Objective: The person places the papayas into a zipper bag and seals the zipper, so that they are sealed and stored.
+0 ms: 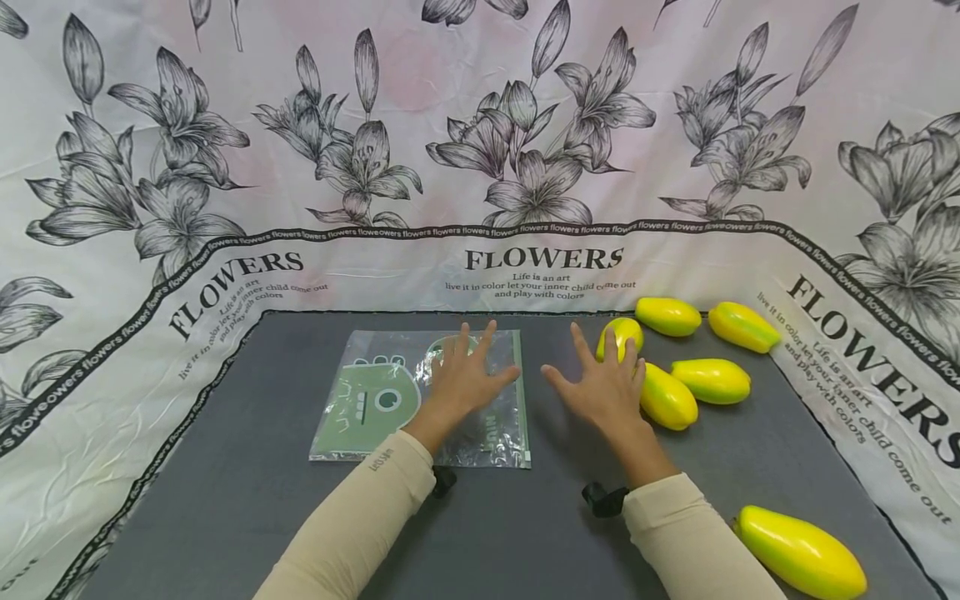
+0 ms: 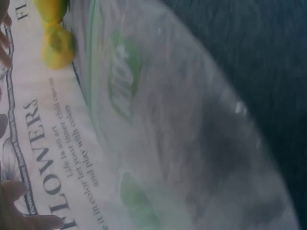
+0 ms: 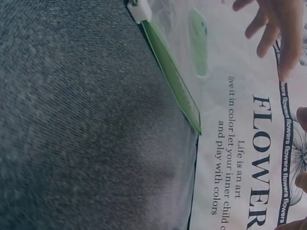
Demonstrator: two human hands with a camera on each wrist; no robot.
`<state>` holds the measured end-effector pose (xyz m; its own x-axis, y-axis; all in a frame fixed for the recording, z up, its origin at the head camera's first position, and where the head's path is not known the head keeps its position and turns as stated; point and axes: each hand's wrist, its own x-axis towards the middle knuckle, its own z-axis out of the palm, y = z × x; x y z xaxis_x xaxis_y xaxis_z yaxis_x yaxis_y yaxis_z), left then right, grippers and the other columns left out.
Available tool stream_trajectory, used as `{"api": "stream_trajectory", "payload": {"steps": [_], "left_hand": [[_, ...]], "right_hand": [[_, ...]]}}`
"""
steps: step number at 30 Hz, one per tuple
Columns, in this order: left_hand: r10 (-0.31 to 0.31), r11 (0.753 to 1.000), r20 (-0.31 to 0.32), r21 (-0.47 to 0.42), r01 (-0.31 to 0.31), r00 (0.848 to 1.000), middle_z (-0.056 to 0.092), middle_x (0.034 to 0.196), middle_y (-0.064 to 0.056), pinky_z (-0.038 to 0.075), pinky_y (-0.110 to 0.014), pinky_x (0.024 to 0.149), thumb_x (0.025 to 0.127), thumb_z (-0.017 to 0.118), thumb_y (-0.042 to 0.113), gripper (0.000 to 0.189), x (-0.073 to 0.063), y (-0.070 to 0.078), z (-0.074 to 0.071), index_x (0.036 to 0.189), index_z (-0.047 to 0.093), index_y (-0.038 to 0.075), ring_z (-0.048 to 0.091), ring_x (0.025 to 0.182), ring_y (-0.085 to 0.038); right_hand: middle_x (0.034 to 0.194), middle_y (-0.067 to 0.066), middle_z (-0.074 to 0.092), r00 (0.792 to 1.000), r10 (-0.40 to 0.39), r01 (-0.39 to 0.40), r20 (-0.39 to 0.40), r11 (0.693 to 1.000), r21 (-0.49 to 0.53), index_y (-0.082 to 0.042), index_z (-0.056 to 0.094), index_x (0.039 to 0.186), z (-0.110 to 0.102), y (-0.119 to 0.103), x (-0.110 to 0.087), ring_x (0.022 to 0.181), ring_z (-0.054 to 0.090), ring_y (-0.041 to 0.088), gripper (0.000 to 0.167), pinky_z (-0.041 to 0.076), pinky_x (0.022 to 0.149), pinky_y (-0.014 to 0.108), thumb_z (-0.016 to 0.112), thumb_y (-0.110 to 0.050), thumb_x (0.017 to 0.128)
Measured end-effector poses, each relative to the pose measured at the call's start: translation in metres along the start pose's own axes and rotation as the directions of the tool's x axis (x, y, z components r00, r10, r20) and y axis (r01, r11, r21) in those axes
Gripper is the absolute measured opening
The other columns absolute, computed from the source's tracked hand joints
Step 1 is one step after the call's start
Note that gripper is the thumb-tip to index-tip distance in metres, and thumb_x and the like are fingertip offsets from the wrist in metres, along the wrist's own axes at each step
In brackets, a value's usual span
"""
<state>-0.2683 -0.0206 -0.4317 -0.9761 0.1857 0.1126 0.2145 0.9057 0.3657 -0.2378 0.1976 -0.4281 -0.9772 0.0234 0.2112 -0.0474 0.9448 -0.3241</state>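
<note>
A clear plastic zip bag (image 1: 375,408) with a green cartoon print lies flat on the grey table, left of centre. Over its right half is my left hand (image 1: 462,382), fingers spread and nothing held. My right hand (image 1: 606,392), also spread and holding nothing, is to the right of the bag and overlaps the nearest yellow papayas (image 1: 669,397) in the head view. The bag's film (image 2: 163,120) fills much of the left wrist view. In the right wrist view, its green zip strip (image 3: 172,76) and white slider (image 3: 139,9) show.
More yellow papayas with green tinges, among them one (image 1: 710,382) and another (image 1: 744,327), lie at the table's back right. A single papaya (image 1: 802,552) is at the front right, beside my right sleeve. Flower-printed white cloth (image 1: 540,283) borders the grey table (image 1: 225,500).
</note>
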Motion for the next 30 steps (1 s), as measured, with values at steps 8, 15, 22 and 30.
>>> {"api": "stream_trajectory", "payload": {"steps": [8,15,22,30], "left_hand": [[0.015,1.000,0.035,0.001,-0.015,0.999,0.017,0.157,-0.017,0.025,-0.068,0.103,0.085,0.045,0.074,0.087,0.002,0.004,0.026,0.156,0.015,0.035,0.020,0.139,-0.044],[0.036,0.998,0.063,0.039,-0.038,0.997,0.019,0.156,-0.020,0.027,-0.071,0.099,0.085,0.046,0.074,0.085,0.003,0.013,0.039,0.155,0.017,0.035,0.023,0.136,-0.047],[0.063,0.994,0.128,0.082,-0.074,0.990,0.015,0.157,-0.019,0.032,-0.069,0.097,0.085,0.038,0.077,0.077,0.006,0.022,0.043,0.152,0.020,0.045,0.021,0.136,-0.049],[0.042,0.994,0.241,0.085,-0.064,0.970,0.008,0.159,-0.016,0.029,-0.071,0.098,0.086,0.039,0.076,0.072,0.005,0.025,0.046,0.151,0.025,0.047,0.015,0.138,-0.049]], "right_hand": [[0.154,0.030,0.011,1.000,0.005,-0.005,0.015,1.000,0.004,-0.025,0.019,0.156,0.010,0.002,-0.003,0.136,0.002,0.056,0.091,0.003,0.105,0.072,0.037,-0.078,0.084],[0.154,0.030,0.012,1.000,0.005,-0.005,0.009,1.000,0.019,-0.024,0.022,0.155,0.014,0.004,-0.005,0.136,0.003,0.057,0.090,0.005,0.105,0.072,0.039,-0.077,0.084],[0.153,0.030,0.013,1.000,0.001,-0.001,0.013,1.000,0.009,-0.026,0.019,0.156,0.016,0.005,-0.005,0.135,0.005,0.057,0.090,0.006,0.104,0.072,0.037,-0.078,0.085],[0.153,0.030,0.014,1.000,-0.017,0.017,0.020,1.000,0.026,-0.025,0.022,0.156,0.022,0.005,-0.006,0.135,0.005,0.057,0.089,0.006,0.103,0.073,0.040,-0.076,0.085]]}}
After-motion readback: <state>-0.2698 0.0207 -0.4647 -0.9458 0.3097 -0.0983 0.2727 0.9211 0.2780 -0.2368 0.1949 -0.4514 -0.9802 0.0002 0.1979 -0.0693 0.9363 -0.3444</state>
